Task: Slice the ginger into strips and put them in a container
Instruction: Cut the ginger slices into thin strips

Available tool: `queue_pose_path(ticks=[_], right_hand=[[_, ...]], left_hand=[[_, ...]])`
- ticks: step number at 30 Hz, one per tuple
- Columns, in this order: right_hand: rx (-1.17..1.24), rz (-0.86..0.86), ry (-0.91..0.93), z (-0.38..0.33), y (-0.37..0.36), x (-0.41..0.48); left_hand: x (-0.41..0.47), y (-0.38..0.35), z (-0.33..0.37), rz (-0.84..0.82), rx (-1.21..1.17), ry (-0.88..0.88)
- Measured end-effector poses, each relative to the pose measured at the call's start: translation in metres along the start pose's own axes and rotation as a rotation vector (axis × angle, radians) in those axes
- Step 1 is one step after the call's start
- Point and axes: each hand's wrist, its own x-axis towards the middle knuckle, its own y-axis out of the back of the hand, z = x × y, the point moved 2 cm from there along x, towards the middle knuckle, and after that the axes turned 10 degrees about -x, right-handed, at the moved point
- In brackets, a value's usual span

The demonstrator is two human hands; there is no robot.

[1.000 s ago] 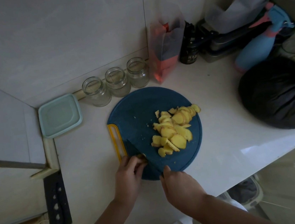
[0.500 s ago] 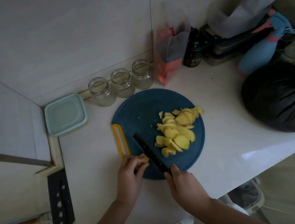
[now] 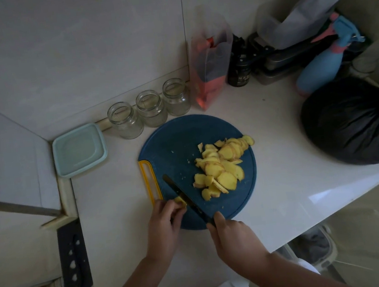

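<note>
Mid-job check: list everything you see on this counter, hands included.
board: 1, blue with yellow handle, counter centre
ginger slices: one pile, yellow, on board's right half
ginger piece: 1, yellow, board's near-left edge
knife: 1, black, over board beside ginger piece
jars: 3, clear, in a row behind board
container: 1, pale green, left corner
pouch: 1, clear and red, by wall
spray bottle: 1, blue and pink, far right
bag: 1, black, right of board
left hand: 1, pinching ginger piece
right hand: 1, gripping knife

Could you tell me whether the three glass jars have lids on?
Open: the jars stand upright, their mouths bare, no lids.
</note>
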Motion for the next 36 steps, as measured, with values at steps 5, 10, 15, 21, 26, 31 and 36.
queue_pose_path(ticks=[5,10,15,21,26,31,36], right_hand=[[-0.011,-0.009,0.020,0.000,0.000,-0.002],[-0.003,-0.043,0.013,-0.001,0.002,0.000],[-0.014,-0.078,0.002,-0.002,0.004,0.004],[-0.048,-0.125,0.008,-0.006,0.002,0.011],[-0.126,-0.164,-0.003,-0.007,-0.004,0.021],[-0.038,-0.115,-0.083,-0.014,-0.002,0.029],[0.133,-0.063,-0.133,-0.014,-0.006,0.030]], left_hand=[[0.000,-0.001,-0.001,-0.004,0.000,-0.010],[0.000,-0.001,0.000,-0.003,0.004,-0.004],[0.001,0.000,-0.001,0.022,-0.011,0.026],[-0.001,0.000,-0.002,0.047,-0.026,0.028],[-0.001,0.000,-0.004,0.048,-0.033,0.031],[-0.001,0.001,-0.002,0.050,-0.052,0.019],[-0.003,0.005,-0.002,0.045,-0.083,0.001]])
